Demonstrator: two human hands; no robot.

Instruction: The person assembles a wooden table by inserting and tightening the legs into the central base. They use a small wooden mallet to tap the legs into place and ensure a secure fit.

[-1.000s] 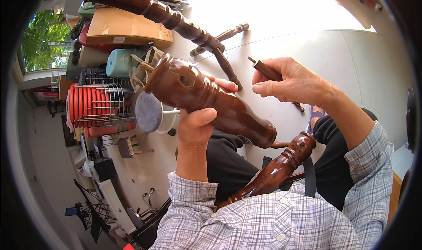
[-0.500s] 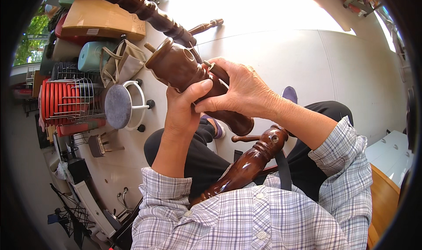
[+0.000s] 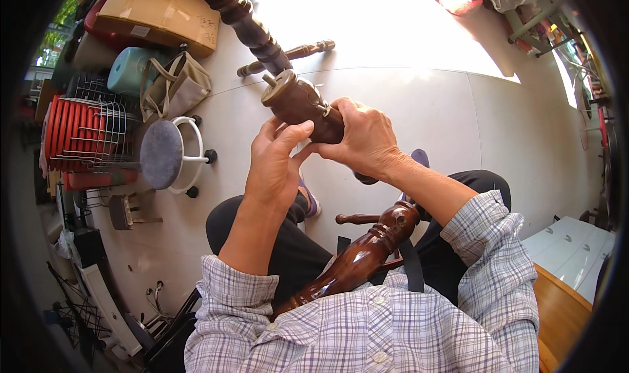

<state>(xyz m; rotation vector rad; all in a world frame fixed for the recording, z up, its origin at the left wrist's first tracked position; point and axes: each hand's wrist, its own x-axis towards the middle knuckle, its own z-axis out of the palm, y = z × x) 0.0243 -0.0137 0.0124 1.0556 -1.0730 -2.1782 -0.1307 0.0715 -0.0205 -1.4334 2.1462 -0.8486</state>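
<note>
A thick, glossy brown turned wooden leg [image 3: 285,101], with a short pale peg [image 3: 269,80] at its upper end, is tilted above my knees. My left hand [image 3: 272,163] grips it from the left, thumb up along its side and fingertips hidden behind it. My right hand [image 3: 363,140] is closed round a dark wooden spindle [image 3: 335,118] lying against the leg, its narrow pale tip showing above my fingers. The right thumb reaches toward my left hand. Across my lap lies another turned wooden leg [image 3: 357,255] with a hole in its side; a thinner spindle [image 3: 357,219] is beside it.
A long turned wooden post [image 3: 246,25] slants in from the top, near a spindle [image 3: 308,50] on the pale floor. To the left are a round wheeled stool [image 3: 162,155], a beige bag [image 3: 180,84], a cardboard box [image 3: 157,16] and red stacked seats [image 3: 75,134]. White drawers [image 3: 570,245] stand right.
The held leg has turned so its pegged end faces more toward me and its lower part is more hidden. The view has shifted slightly. Both hands keep their hold.
</note>
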